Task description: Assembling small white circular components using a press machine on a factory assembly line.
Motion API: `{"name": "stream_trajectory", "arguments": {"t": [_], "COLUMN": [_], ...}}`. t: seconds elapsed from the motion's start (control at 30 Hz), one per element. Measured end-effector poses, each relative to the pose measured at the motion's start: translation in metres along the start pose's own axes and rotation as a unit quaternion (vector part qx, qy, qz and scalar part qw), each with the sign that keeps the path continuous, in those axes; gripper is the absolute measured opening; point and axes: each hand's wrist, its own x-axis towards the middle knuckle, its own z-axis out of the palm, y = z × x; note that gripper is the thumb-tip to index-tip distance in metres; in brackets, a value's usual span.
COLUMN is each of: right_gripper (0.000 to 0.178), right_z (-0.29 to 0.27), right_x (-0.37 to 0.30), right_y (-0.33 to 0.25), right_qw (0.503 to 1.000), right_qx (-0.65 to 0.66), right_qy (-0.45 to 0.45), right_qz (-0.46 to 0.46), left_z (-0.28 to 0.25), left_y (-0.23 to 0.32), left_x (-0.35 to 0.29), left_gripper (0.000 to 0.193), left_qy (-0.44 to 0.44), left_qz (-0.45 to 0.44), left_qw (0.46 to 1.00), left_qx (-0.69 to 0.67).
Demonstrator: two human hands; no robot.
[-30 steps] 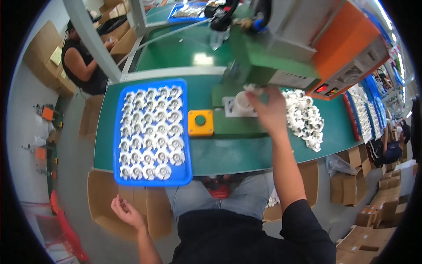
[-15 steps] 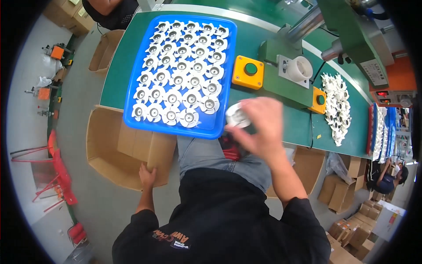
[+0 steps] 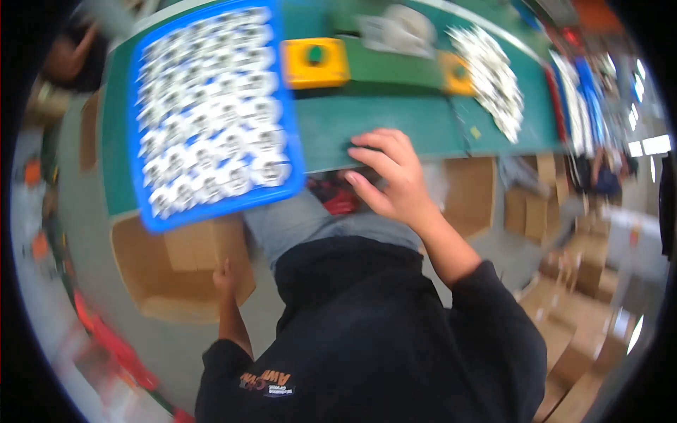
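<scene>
My right hand (image 3: 392, 175) hangs over the near edge of the green table with its fingers apart and slightly bent, holding nothing. To its left lies a blue tray (image 3: 215, 209) bearing rows of white fan wheels with dark centres. One fan wheel (image 3: 270, 171) sits in the tray's near right corner. Low on the left, my left hand (image 3: 224, 278) grips the right edge of an open cardboard box (image 3: 151, 282) below the tray. Motion blurs much of the picture.
Beyond my right hand stands a green machine base (image 3: 391, 69) with a white round fixture (image 3: 411, 29). Yellow boxes with green buttons (image 3: 331, 70) flank it. A pile of white fan wheels (image 3: 497, 88) lies at the right. More cardboard boxes (image 3: 469, 194) stand below the table.
My right hand has let go of the fan wheel, and one now fills the tray's near right corner. The view has shifted right. My left hand stays at the box edge.
</scene>
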Motion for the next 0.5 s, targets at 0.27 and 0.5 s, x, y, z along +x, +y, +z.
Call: {"name": "stream_trajectory", "arguments": {"t": [0.27,0.5], "right_gripper": [0.013,0.038], "right_z": [-0.043,0.043], "right_x": [-0.201,-0.485], "right_y": [0.102,0.212], "right_qw": [0.872,0.66], "right_qx": [-0.103,-0.105], "right_qy": [0.303,0.018], "right_qz": [0.37,0.744], "left_z": [0.003,-0.007], "left_y": [-0.06,0.002], "left_x": [0.019,0.051], "left_gripper": [0.067,0.068], "left_qy": [0.027,-0.155], "left_qz": [-0.006,-0.023], "left_qw": [1.0,0.95], "left_qx": [-0.011,0.272]}}
